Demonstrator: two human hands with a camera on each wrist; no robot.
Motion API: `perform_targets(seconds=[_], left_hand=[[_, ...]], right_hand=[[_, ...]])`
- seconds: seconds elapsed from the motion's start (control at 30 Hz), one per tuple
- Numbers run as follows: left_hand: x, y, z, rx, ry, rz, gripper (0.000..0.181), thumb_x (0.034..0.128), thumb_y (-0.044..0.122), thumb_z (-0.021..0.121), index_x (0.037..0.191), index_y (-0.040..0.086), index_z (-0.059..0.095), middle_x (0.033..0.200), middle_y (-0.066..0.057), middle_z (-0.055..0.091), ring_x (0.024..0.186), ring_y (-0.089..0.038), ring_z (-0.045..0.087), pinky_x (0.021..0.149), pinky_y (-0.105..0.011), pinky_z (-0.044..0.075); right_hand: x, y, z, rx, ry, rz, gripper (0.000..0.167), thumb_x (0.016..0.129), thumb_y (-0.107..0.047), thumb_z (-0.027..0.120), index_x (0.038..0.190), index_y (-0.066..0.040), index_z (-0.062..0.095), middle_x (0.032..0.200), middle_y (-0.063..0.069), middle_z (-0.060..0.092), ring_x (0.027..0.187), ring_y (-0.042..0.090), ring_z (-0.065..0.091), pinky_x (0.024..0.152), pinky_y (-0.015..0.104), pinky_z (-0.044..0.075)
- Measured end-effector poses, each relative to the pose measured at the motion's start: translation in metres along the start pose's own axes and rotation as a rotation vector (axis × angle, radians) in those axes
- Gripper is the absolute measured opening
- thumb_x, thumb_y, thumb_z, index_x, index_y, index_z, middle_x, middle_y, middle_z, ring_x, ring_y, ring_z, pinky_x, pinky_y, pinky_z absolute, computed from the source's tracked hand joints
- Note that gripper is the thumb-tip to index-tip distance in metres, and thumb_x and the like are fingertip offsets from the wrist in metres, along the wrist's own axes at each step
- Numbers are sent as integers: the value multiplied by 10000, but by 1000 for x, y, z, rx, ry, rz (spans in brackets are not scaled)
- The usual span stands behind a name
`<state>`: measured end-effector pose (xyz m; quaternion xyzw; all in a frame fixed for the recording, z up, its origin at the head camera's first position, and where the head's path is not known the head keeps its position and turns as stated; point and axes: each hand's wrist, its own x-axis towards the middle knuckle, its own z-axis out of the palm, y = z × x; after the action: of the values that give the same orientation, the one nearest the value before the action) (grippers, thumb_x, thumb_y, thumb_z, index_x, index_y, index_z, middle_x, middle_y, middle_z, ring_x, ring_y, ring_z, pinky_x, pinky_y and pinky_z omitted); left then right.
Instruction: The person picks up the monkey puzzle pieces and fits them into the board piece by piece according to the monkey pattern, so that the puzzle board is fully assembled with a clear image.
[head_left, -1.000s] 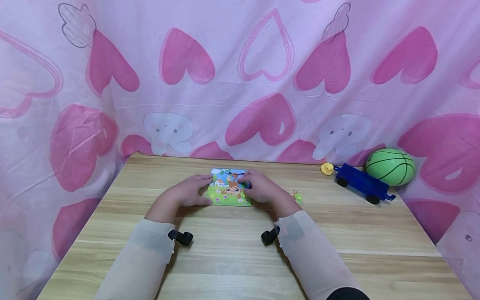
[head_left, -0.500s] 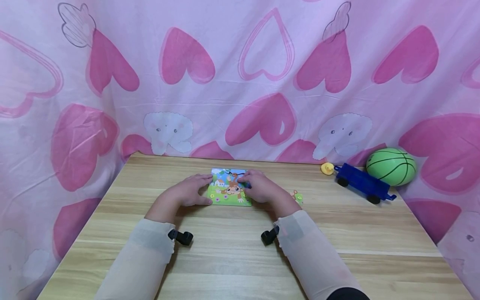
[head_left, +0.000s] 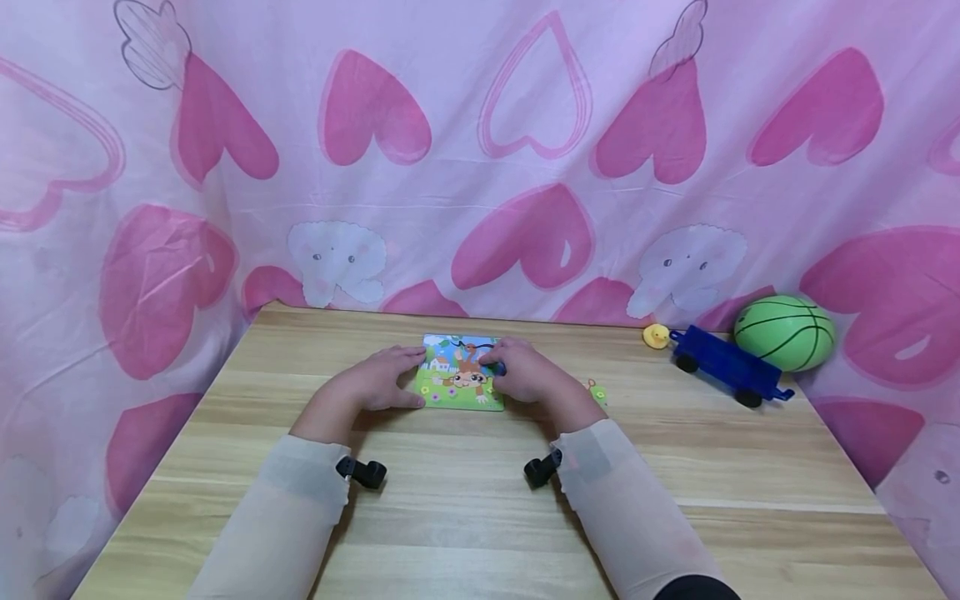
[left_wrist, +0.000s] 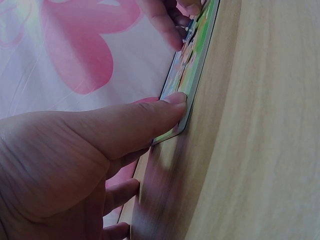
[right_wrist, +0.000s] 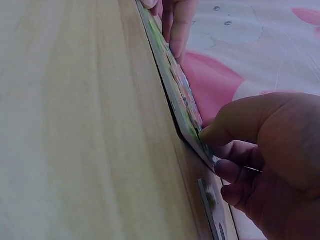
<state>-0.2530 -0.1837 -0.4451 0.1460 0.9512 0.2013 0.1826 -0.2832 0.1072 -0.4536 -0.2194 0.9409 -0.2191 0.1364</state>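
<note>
A jigsaw puzzle board (head_left: 461,392) with a monkey, a house and flowers lies flat on the wooden table, between both hands. My left hand (head_left: 384,379) is at its left side; in the left wrist view the straight thumb (left_wrist: 165,111) presses on the board's near corner while the other fingers rest loosely beside it. On the opposite side my right hand (head_left: 525,375) pinches a puzzle piece, mostly covered by the fingers, at the board's right part. The right thumb (right_wrist: 220,131) touches its edge. A loose green puzzle piece (head_left: 597,392) lies right of the board, partly behind the right forearm.
At the table's back right stand a small yellow rubber duck (head_left: 656,337), a blue toy wagon (head_left: 726,365) with black wheels, and a green ball (head_left: 784,333) with basketball lines. A pink heart-patterned curtain (head_left: 390,200) hangs behind the table.
Both hands keep nearly the same places on the board. The head view has shifted very slightly.
</note>
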Motion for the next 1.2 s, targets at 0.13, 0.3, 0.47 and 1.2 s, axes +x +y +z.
perform_targets(seconds=[0.13, 0.3, 0.47, 1.2], left_hand=[[1, -1, 0, 6, -2, 2, 871, 956, 439, 799, 1681, 211, 373, 1783, -51, 307, 1676, -402, 183, 1358, -633, 209], [4, -2, -1, 23, -3, 17, 868, 961, 449, 791, 1681, 202, 373, 1783, -51, 308, 1677, -397, 186, 1361, -623, 213], [5, -2, -1, 20, -2, 12, 872, 960, 452, 792, 1683, 208, 370, 1786, -48, 299, 1678, -394, 183, 1361, -626, 208], [4, -2, 1, 18, -2, 16, 873, 954, 443, 801, 1679, 199, 379, 1781, -50, 312, 1674, -395, 195, 1361, -622, 214]], right_hand=[[0, 0, -1, -6, -6, -9, 452, 976, -135, 700, 1419, -224, 717, 1437, 52, 603, 1328, 259, 530, 1188, 451, 506], [-1, -1, -2, -24, -4, -29, 466, 976, -133, 692, 1435, -210, 704, 1346, 43, 611, 1209, 238, 518, 1096, 413, 539], [1, -2, -1, -29, 0, -39, 458, 1032, -167, 657, 1489, -196, 657, 1402, 48, 595, 1315, 251, 519, 1208, 452, 486], [2, -10, 3, -68, -22, -50, 426, 1072, -183, 642, 1498, -189, 649, 1415, 65, 570, 1362, 274, 496, 1232, 447, 450]])
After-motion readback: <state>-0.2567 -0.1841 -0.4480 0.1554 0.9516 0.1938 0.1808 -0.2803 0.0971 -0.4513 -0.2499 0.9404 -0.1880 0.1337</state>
